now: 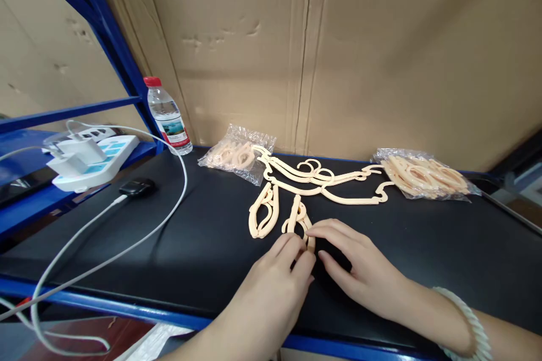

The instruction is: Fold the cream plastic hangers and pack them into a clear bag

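Observation:
A folded cream plastic folding hanger (297,211) lies on the black tabletop in front of me. My left hand (282,276) is closed over its near end, and the fingers hide part of it. My right hand (359,268) reaches in from the right, its fingertips at the hanger's right side and its thumb spread away. Just left of it rests a second folded hanger (275,211). Behind these, unfolded hangers (296,187) lie overlapping, their arms stretched out and hooks showing.
Clear bags of folded hangers lie at the back left (235,153) and back right (423,175). A water bottle (171,118) stands by the blue frame (114,51). A white cable (180,197) loops across the left side near a power strip (101,166) and a small black device (136,186). Cardboard (237,39) stands behind.

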A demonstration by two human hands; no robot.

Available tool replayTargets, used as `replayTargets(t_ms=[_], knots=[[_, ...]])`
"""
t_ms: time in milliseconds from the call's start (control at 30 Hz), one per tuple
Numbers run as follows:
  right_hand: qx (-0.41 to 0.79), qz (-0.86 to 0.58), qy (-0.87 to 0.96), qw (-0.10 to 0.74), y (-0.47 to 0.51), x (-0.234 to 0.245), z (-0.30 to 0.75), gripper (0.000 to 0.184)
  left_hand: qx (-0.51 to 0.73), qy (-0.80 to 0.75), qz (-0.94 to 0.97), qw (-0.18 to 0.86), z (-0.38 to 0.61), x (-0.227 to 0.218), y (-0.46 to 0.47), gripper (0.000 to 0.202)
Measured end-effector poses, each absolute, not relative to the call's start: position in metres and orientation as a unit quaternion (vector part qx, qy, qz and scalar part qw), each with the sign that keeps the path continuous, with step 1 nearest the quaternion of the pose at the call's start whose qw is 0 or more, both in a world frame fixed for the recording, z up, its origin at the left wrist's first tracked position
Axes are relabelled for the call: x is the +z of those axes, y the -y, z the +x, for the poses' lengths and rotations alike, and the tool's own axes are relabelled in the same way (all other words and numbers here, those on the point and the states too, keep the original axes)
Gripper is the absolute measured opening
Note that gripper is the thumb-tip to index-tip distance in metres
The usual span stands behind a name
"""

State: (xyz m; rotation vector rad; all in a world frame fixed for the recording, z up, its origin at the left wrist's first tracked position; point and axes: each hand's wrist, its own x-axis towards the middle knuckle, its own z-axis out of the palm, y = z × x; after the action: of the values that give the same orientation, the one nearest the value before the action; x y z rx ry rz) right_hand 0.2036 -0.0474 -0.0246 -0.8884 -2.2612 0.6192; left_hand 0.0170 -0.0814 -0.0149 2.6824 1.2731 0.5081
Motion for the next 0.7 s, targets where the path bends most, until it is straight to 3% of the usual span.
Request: replayTargets(t_ms=[167,500,700], knots=[[0.219,-0.344,0.855,0.32,0.046,-0.023,0.204,0.034,0.189,-0.444,0.872,0.087,0.015,-0.02,0.079,0.027],[0.122,-0.337,0.897,0.258,0.045,-0.031,0.207,0.03,0.2,-0.446,0.868,0.086,0.005,-0.023,0.079,0.035],[0.11,-0.336,0.896,0.268,0.046,-0.033,0.206,0.038,0.206,-0.465,0.861,0.016,0.008,-0.027,0.081,0.032]])
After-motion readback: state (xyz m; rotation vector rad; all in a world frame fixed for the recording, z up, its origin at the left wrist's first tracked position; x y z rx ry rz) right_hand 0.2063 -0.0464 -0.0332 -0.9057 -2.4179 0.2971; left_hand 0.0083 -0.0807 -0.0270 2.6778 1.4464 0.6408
